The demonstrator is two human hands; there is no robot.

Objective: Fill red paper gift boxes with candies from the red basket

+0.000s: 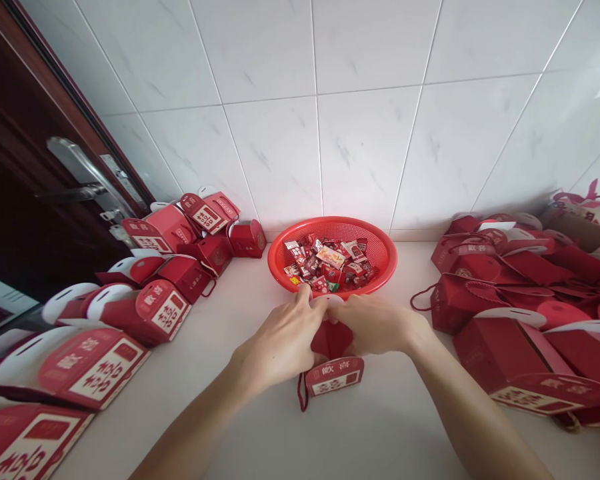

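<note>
"How do my arms look on your feed?"

"I see my left arm (200, 417) slanting in from the near left, my right arm (470, 400) from the near right, both bare."

"And the hands?"

"My left hand (285, 333) and right hand (377, 323) converge mid-view, backs up, fingers bent, fingertips close together. I can't tell whether they touch."

"Wrists?"

"My right wrist (415, 330) bends, turning that hand leftward; my left wrist (240, 370) runs nearly straight."

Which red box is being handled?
The box in front of the basket, between the left hand and right hand; the other boxes sit untouched at the sides.
</note>
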